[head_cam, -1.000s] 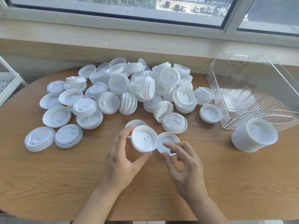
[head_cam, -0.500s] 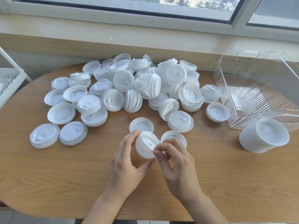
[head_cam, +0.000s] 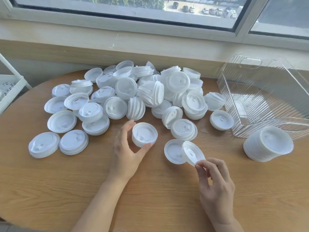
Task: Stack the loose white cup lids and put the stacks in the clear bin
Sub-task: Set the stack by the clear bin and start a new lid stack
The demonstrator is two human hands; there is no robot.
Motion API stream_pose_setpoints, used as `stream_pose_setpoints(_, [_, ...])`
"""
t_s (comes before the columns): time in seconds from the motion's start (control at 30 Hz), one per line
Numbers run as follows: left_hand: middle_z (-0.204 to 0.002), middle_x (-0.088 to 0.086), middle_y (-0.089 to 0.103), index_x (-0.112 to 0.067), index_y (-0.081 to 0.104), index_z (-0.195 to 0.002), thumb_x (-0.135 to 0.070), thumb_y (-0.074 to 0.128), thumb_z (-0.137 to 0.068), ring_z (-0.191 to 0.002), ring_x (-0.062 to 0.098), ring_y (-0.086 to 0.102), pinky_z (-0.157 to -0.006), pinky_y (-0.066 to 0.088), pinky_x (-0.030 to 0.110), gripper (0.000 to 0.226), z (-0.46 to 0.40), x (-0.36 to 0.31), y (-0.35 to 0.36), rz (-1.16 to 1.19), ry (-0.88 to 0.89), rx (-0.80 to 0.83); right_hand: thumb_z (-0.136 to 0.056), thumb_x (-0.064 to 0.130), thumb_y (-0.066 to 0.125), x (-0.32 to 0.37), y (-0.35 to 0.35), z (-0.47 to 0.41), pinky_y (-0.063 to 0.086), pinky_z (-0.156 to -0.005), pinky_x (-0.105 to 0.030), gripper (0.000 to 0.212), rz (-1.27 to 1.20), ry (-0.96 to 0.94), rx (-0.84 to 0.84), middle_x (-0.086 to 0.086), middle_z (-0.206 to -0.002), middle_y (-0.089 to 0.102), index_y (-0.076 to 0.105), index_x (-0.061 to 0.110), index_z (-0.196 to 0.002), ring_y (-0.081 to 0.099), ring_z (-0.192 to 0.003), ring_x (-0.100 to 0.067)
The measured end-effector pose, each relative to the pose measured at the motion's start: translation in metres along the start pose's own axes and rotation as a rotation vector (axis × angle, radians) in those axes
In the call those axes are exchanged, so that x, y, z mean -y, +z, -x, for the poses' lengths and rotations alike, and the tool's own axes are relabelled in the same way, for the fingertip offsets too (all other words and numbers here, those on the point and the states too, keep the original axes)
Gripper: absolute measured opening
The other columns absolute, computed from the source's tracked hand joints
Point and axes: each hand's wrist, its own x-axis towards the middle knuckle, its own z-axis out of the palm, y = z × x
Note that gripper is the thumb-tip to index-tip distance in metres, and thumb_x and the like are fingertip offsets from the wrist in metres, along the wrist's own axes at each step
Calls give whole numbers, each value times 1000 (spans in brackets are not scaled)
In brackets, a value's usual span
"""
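Head view, the only one. Left hand (head_cam: 127,149) grips a short stack of lids (head_cam: 144,134), thumb on its near right edge, fingers curled round the far left side. The stack sits roughly upright, top face up and tipped slightly toward the camera, its stacking axis near vertical.

Right hand (head_cam: 213,179) pinches a single lid (head_cam: 192,152) by its near rim between thumb and forefinger, other fingers loosely curled under. That lid is tilted steeply on edge, its face turned left and up, its axis pointing toward the held stack. It overlaps a flat lid (head_cam: 173,151) lying on the wooden table (head_cam: 150,198); whether they touch I cannot tell.

Key relation: the held stack lies left and slightly far of the pinched lid, apart, with bare table between. The right hand is nearer the single lid, the left nearer the pile (head_cam: 142,96). Judged next step: bring the pinched lid left and level it onto the stack, so its axis needs to swing to vertical.

Loose pile spreads across the far and left of the table. Clear bin (head_cam: 267,101) stands far right, apparently holding no lids. A tall finished stack (head_cam: 268,144) lies tilted just in front of the bin's near wall. Task looks early.
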Motion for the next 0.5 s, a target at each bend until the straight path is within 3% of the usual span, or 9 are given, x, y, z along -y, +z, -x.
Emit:
stream_pose_setpoints(0.2, [-140,-8,58,-24,43,-151,-46,88,-74,-132,13,53,-114,44,44,92,0,6,0,-114,-5,41,-99,21,61,2,1,-3,42,-76,-9,20,-22,-23,-4,7,-100,59,75,8,-93,50,-75,-3])
stream_pose_setpoints(0.37, [-145,-6,57,-21,39,-154,-44,93,-72,-136,14,51,-115,33,31,101,-4,3,4,-180,34,81,-100,22,61,1,0,-3,43,-75,-12,20,-37,-44,11,7,-101,58,75,9,-94,52,-81,4])
stream_pose_setpoints(0.5, [-145,-11,57,-28,35,-156,-65,82,-75,-137,6,49,-116,31,31,101,0,2,1,-150,18,98,-99,23,61,2,0,-2,41,-77,-7,19,-37,-48,12,5,-101,61,74,10,-95,50,-85,11])
